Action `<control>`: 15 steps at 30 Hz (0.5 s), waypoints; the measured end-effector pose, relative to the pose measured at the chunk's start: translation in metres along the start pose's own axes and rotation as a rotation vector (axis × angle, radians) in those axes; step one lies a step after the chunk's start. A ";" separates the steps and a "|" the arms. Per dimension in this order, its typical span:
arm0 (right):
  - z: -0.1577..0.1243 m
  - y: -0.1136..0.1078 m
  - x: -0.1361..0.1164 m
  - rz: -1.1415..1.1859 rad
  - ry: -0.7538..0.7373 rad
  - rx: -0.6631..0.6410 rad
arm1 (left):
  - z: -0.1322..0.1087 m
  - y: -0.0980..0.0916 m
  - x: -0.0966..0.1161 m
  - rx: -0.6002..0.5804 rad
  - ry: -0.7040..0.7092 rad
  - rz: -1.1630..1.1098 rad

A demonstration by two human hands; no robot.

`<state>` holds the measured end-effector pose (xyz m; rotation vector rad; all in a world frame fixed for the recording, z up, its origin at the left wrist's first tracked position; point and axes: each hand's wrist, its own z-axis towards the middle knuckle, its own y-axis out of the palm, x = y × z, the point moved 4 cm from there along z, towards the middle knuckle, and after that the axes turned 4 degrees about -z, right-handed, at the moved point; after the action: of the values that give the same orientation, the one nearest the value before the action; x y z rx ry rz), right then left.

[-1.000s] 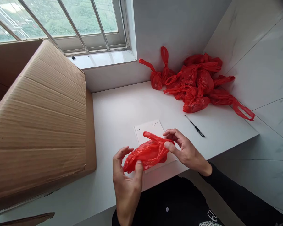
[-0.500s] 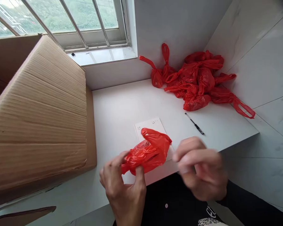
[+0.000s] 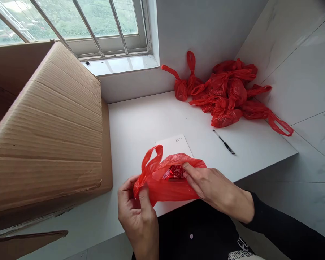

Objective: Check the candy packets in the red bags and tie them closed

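Note:
My left hand [image 3: 137, 195] pinches a thin red plastic bag [image 3: 162, 189] near its left end, with one loop handle standing up above the fingers. The bag's mouth is spread open. A small shiny red wrapped packet [image 3: 174, 172] with pale printing shows in the opening. My right hand [image 3: 209, 184] reaches in from the right, its fingertips closed at the packet's right end. The bag is held over the table's front edge and covers part of a white sheet of paper [image 3: 176, 143] with small handwriting.
Several filled red plastic bags [image 3: 226, 88] are heaped in the back right corner. A black pen [image 3: 224, 142] lies on the white table [image 3: 135, 126]. A large open cardboard box [image 3: 56, 130] takes up the left side, below a barred window [image 3: 103, 29].
My right hand has moved left from the air beside the bag to the packet in its mouth. The bag, bunched up before, is now spread open with the packet showing.

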<state>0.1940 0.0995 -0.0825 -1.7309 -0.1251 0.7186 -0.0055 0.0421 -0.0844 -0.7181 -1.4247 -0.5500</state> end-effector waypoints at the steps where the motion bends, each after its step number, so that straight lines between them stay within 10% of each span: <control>1: 0.000 0.002 0.000 -0.002 -0.024 0.022 | -0.001 0.002 0.004 -0.015 0.036 0.041; 8: 0.016 0.009 -0.001 -0.007 -0.070 0.019 | -0.004 0.025 0.036 -0.234 0.364 0.380; 15: 0.023 0.013 0.004 -0.046 -0.112 -0.029 | 0.005 0.007 0.036 -0.059 0.331 0.361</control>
<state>0.1814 0.1165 -0.0983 -1.7102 -0.2528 0.7839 -0.0006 0.0531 -0.0490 -0.8650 -0.9479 -0.4061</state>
